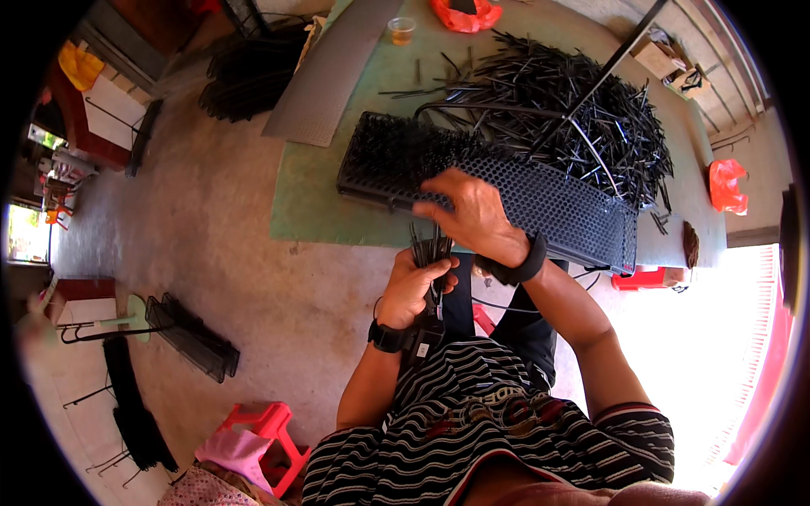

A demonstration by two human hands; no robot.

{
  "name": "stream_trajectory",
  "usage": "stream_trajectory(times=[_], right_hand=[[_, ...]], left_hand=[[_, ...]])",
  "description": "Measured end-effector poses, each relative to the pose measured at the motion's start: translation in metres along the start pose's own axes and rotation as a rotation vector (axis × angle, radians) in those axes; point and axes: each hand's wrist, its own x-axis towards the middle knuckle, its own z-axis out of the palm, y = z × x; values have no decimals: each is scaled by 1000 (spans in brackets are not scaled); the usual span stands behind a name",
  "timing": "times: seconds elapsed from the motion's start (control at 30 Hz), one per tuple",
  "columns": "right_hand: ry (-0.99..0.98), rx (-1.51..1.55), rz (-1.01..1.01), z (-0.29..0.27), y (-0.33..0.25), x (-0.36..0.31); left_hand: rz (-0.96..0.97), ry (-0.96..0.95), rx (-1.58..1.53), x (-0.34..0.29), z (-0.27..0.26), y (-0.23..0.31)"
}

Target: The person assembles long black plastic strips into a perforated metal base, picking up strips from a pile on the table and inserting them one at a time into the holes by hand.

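Note:
A bundle of thin black plastic sticks (pixel 432 247) stands up out of my left hand (pixel 408 291), whose fingers are wrapped round it. Just above the bundle, my right hand (pixel 474 212) is bent over the near edge of a long black perforated rack (pixel 553 207). Its fingers are curled and close together; whatever is between the fingertips is too small to make out. Many upright black sticks (pixel 388 148) fill the rack's left end, while its right part shows bare holes. A thin black metal bar arches over the rack's far side.
A large heap of loose black sticks (pixel 574 105) lies behind the rack on the green table (pixel 312 198). Also there are a grey perforated sheet (pixel 329 80), a cup (pixel 402 31) and a red plastic bag (pixel 467 14). A red stool (pixel 266 430) stands at lower left.

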Motion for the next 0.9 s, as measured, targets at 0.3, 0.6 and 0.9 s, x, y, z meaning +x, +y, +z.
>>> stream_trajectory(times=[0.3, 0.6, 0.9], right_hand=[[171, 703, 571, -38, 29, -15], [459, 329, 179, -35, 61, 7], [115, -191, -14, -27, 76, 11]], left_hand=[[3, -198, 83, 23, 27, -13], [-28, -121, 8, 22, 29, -9], [-50, -45, -93, 19, 29, -2]])
